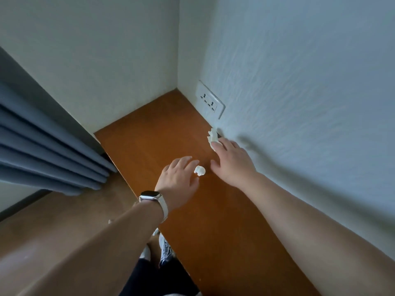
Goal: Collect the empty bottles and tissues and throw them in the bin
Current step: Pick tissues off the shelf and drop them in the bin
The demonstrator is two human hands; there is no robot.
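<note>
Orange-brown wood: the table (213,221) is smooth with a dull sheen, a long narrow top set into a corner.
Wall: the wall (299,92) on the right is white with a rough, rippled texture and carries a white plastic socket plate (210,99) low down.
Curtain: the curtain (42,150) is grey-blue cloth hanging in deep, soft folds at the left.
Small tissue: the small tissue (199,170) is white paper crumpled into a tight, lumpy ball. It lies on the table between the two hands, just beside the left index finger and thumb; contact cannot be told.
Flat tissue: the flat tissue (212,136) is white, loosely crinkled, with ragged edges, and lies against the foot of the wall under the right fingertips.
Left hand: the left hand (177,180) is palm down, its fingers relaxed and slightly spread, holding nothing. A pale watch (150,196) is on the wrist.
Right hand: the right hand (232,163) is palm down with fingers stretched out, the tips touching the flat tissue.
</note>
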